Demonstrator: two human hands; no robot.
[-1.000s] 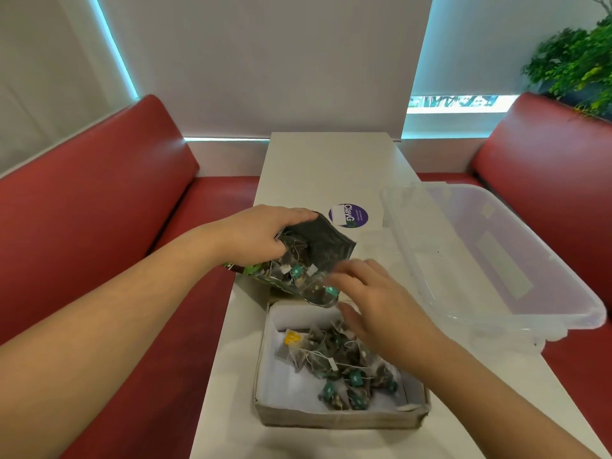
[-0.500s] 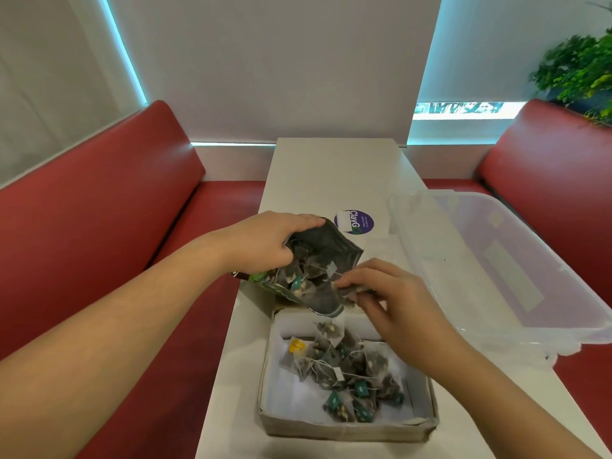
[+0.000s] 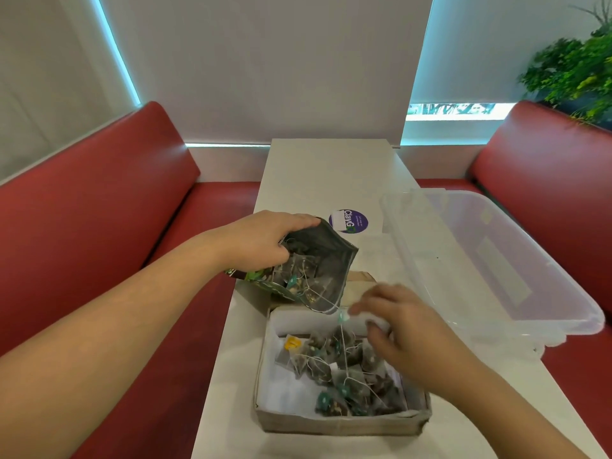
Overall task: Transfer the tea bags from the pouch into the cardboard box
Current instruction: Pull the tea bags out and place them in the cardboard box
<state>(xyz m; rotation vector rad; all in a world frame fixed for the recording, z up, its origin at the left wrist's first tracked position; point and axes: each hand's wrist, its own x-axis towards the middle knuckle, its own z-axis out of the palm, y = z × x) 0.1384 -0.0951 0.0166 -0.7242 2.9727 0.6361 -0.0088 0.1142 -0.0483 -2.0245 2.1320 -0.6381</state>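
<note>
The pouch (image 3: 314, 270) is held tilted by the left hand (image 3: 261, 243), which is closed around its upper edge, the open mouth aimed down toward the far rim of the cardboard box (image 3: 341, 422). Several tea bags (image 3: 344, 369) already lie in a loose heap inside the box, and more can be seen inside the pouch. The right hand (image 3: 397, 326) hovers at the box's far rim, at 3 o'clock from the pouch mouth; it is blurred, and a string with a small tag seems to run from the pouch mouth to its fingertips, though whether the fingers are pinched on it cannot be told.

The step in hand is judged to be the drawing of another bag out of the pouch. The next move calls for the bag to be pulled clear of the tangled strings and dropped over the box.

On the table (image 3: 331, 173), a clear plastic lid (image 3: 480, 260) crowds the 3 o'clock side, and the table's left edge lies close at 9 o'clock. Open room is left toward 12 o'clock, beyond a round purple sticker (image 3: 348, 221).
</note>
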